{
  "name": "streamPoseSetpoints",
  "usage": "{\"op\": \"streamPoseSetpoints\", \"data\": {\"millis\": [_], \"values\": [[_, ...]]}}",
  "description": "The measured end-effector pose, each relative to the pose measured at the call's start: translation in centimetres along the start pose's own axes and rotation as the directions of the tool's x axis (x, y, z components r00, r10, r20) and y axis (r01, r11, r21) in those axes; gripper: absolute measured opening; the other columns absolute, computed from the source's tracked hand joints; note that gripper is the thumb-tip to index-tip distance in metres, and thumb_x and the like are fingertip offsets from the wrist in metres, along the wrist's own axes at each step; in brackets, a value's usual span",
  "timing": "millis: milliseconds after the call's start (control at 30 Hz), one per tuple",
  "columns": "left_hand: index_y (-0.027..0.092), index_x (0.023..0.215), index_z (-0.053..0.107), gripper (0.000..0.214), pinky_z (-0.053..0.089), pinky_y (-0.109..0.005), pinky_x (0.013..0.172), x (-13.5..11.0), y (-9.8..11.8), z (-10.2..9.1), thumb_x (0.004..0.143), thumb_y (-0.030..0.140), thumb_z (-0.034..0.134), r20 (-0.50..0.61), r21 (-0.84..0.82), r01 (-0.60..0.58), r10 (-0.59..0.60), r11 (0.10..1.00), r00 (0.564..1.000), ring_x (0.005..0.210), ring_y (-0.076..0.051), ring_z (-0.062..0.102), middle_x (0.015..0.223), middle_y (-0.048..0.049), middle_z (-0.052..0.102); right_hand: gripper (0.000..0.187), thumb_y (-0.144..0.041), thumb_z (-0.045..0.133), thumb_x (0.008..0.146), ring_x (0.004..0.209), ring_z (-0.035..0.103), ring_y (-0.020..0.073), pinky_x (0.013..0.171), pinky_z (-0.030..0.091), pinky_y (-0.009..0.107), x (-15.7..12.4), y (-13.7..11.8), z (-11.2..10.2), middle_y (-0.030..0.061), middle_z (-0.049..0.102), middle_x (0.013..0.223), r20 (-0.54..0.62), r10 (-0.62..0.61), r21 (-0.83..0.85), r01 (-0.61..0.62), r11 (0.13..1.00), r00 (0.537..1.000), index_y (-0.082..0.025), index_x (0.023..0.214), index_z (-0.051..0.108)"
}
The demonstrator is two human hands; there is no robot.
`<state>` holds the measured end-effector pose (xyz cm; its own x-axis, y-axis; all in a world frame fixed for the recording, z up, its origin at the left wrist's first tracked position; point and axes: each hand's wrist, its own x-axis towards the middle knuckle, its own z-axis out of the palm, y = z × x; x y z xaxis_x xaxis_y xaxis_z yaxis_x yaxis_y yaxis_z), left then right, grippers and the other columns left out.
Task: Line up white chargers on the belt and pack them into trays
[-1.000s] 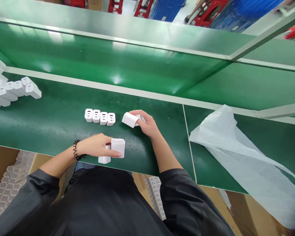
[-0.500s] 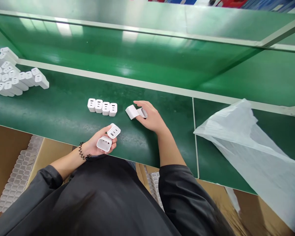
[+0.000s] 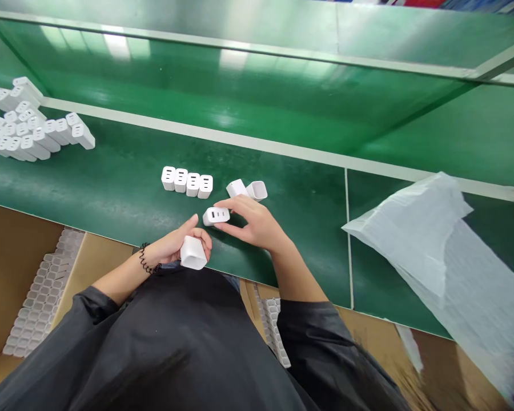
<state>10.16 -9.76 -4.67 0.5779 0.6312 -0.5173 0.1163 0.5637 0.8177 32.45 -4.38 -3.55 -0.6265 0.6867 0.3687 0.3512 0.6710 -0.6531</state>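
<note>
My left hand (image 3: 180,244) has its fingers curled round a white plastic charger housing (image 3: 193,253), its open end tilted toward me. Just to the right and a little higher, my right hand (image 3: 257,224) pinches another white charger housing (image 3: 217,215) between thumb and fingers, with three port slots facing me. Behind the right hand, two loose housings lie on the green bench, one on its side (image 3: 237,188) and one with its hollow end showing (image 3: 257,190). A short row of housings (image 3: 187,182) stands upright to their left, slotted ends up.
A large group of white housings (image 3: 29,134) stands at the far left of the green bench (image 3: 124,188). Translucent plastic sheeting (image 3: 415,240) drapes over the right side. Below the front edge, a cardboard box (image 3: 17,245) contains stacked white parts (image 3: 40,297).
My right hand has left the two loose housings and come nearer my left hand. It now holds the slotted housing that was in my left hand, which keeps one housing.
</note>
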Motion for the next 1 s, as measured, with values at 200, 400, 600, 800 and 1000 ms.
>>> {"op": "streamPoseSetpoints", "data": {"millis": [200,400,600,800,1000], "values": [[0.019,0.133,0.050,0.049,0.049,-0.042,0.093,-1.1,1.2,-1.5,0.087,0.022,0.066,-0.189,0.935,-0.048,0.607,0.352,0.772,0.104,-0.026,0.054,0.114,-0.0099,0.063,0.028,-0.034,0.066,0.091,0.088,0.068,0.0204,0.078,0.056,0.035,-0.2,0.8,-0.7,0.0053,0.072,0.107,0.217,0.061,0.096,-0.084,0.992,0.974,-0.023,0.117,0.063],[0.021,0.150,0.030,0.076,0.048,-0.046,0.101,-0.7,1.0,-2.9,0.085,0.019,0.069,0.020,0.960,-0.181,0.588,0.215,0.808,0.114,-0.028,0.050,0.131,-0.0130,0.053,0.034,-0.032,0.062,0.092,0.110,0.065,0.0228,0.094,0.054,0.037,0.0,1.2,0.5,0.0082,0.067,0.124,0.289,0.019,0.216,-0.085,0.973,0.957,-0.023,0.125,0.061],[0.028,0.154,0.023,0.079,0.056,-0.035,0.085,-2.5,0.7,-4.2,0.087,0.026,0.065,0.020,0.823,-0.274,0.457,0.497,0.889,0.098,-0.019,0.058,0.135,-0.0116,0.052,0.042,-0.033,0.064,0.090,0.090,0.067,0.0191,0.084,0.057,0.036,0.0,1.1,1.1,0.0055,0.070,0.115,0.316,0.054,0.217,-0.128,0.968,0.947,-0.026,0.130,0.058],[0.023,0.141,0.045,0.057,0.056,-0.030,0.073,-1.5,1.7,-4.1,0.088,0.034,0.065,0.019,0.834,-0.278,0.478,0.477,0.878,0.089,-0.017,0.061,0.131,-0.0125,0.056,0.052,-0.033,0.065,0.089,0.087,0.067,0.0176,0.083,0.058,0.036,-0.3,0.9,-0.6,0.0050,0.068,0.118,0.279,0.027,0.234,-0.095,0.968,0.960,-0.029,0.140,0.051],[0.021,0.146,0.041,0.073,0.041,-0.050,0.107,-0.6,3.5,-3.8,0.084,0.043,0.073,0.323,0.936,-0.350,0.517,-0.049,0.793,0.124,-0.031,0.046,0.147,-0.0151,0.047,0.039,-0.036,0.064,0.090,0.111,0.061,0.0294,0.098,0.050,0.049,-0.8,2.8,-2.9,0.0092,0.067,0.122,-0.329,0.158,-0.142,-0.214,0.966,0.931,-0.027,0.127,0.061]]}}
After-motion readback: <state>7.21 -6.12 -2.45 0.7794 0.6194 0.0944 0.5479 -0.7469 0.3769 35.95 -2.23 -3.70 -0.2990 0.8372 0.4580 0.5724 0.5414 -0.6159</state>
